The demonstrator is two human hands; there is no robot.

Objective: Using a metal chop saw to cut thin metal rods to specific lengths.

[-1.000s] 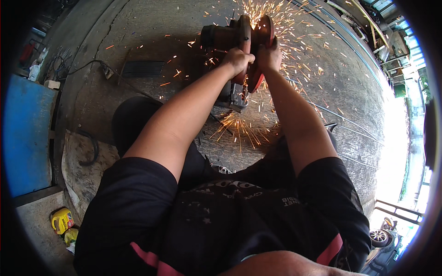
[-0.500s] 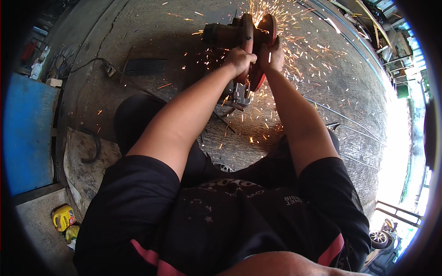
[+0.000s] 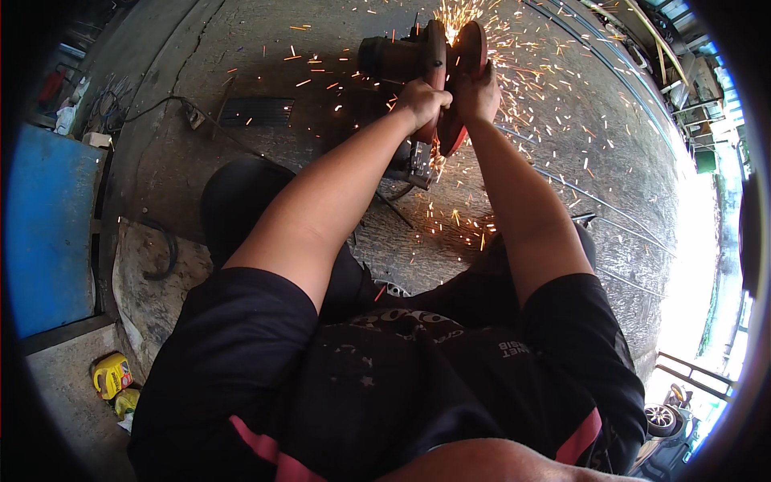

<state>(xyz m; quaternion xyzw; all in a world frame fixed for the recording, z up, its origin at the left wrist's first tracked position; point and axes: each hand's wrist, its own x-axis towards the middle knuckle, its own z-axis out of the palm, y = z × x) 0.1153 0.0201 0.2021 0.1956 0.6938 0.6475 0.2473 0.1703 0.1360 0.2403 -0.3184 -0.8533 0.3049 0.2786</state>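
Note:
A motor-driven cutting machine with a dark cylindrical motor (image 3: 389,60) stands on the floor ahead of me. Its reddish curved guard (image 3: 436,60) faces a round red disc (image 3: 474,44), and a narrow gap parts them. Bright sparks (image 3: 459,22) burst from the far end of that gap and scatter to both sides. My left hand (image 3: 422,106) is closed at the guard's near left side. My right hand (image 3: 479,98) grips the red disc from its right side, with fingers partly hidden. Below the guard sits a metal clamp part (image 3: 422,165). The contact point is hidden by glare.
Long thin metal bars (image 3: 594,197) lie on the concrete floor at right. A dark flat plate (image 3: 257,112) and a cable (image 3: 169,100) lie at left. Beyond them stands a blue panel (image 3: 52,233), with a yellow container (image 3: 111,376) near it. A wheel (image 3: 660,418) shows at lower right.
Both hands, the guard and the disc sit very slightly farther right in the picture. Sparks keep flying in a changed pattern, with more at the left. Both hands keep their hold.

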